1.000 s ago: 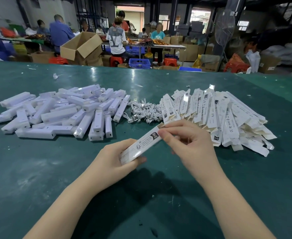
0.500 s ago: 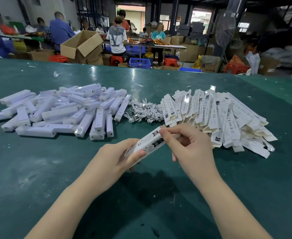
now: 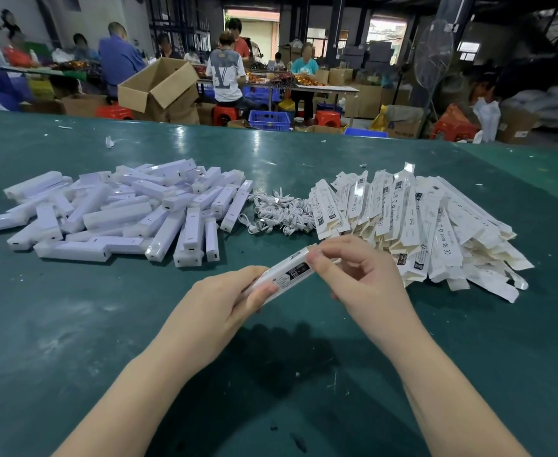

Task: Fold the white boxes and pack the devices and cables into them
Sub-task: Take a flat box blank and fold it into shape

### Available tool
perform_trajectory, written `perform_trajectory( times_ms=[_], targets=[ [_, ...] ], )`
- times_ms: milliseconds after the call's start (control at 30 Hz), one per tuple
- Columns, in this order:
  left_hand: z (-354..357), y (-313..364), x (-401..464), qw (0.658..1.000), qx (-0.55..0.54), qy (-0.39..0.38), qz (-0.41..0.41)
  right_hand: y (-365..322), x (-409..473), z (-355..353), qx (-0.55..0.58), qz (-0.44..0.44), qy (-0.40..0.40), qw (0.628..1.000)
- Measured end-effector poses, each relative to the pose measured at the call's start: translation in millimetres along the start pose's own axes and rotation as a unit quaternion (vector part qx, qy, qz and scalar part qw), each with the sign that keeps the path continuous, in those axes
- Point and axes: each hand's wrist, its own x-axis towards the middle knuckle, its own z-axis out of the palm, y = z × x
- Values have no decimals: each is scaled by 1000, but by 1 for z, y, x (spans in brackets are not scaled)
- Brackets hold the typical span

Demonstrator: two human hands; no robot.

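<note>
A narrow white box (image 3: pixel 289 273) with black print is held slanted above the green table (image 3: pixel 73 324), between both hands. My left hand (image 3: pixel 218 303) grips its lower end, thumb on top. My right hand (image 3: pixel 360 278) pinches its upper end with curled fingers. To the left lies a heap of white devices (image 3: pixel 122 212). A tangle of white cables (image 3: pixel 279 211) sits in the middle. On the right is a pile of flat unfolded boxes (image 3: pixel 413 219).
Small paper scraps (image 3: pixel 109 141) dot the far part of the table. Beyond its far edge stand an open cardboard carton (image 3: pixel 159 87), red stools, a blue crate (image 3: pixel 269 120) and several people working at other tables.
The box has been drawn nearer to me and turned on its long axis, and it now looks fuller. My right fingers have shifted to its upper tip. The piles have not moved.
</note>
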Motion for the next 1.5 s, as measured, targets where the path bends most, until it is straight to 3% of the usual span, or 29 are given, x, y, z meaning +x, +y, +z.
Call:
perform_trajectory(
  times_ms=[200,433,600,800,967,1200,1333,1400,1500],
  targets=[
    [0,5,-2,999,14,39,30,-2,3,-8,118,51,8,992],
    [5,8,-3,996,48,67,36,3,-5,9,-93,-69,128,985],
    [7,8,-4,994,66,76,30,3,-5,7,-23,-4,101,995],
    [7,7,-3,989,92,117,12,1,-7,12,-13,-19,88,996],
    [7,8,-3,989,89,120,-3,6,-7,18,157,70,64,983],
    [10,12,-2,987,101,129,3,7,-11,23,124,48,136,982],
    [10,14,-2,982,116,152,3,9,-12,23,125,13,106,986],
    [11,16,-2,977,129,167,7,8,-9,24,199,63,111,972],
    [12,18,-1,970,157,182,21,3,-4,26,397,188,109,892]
  ],
)
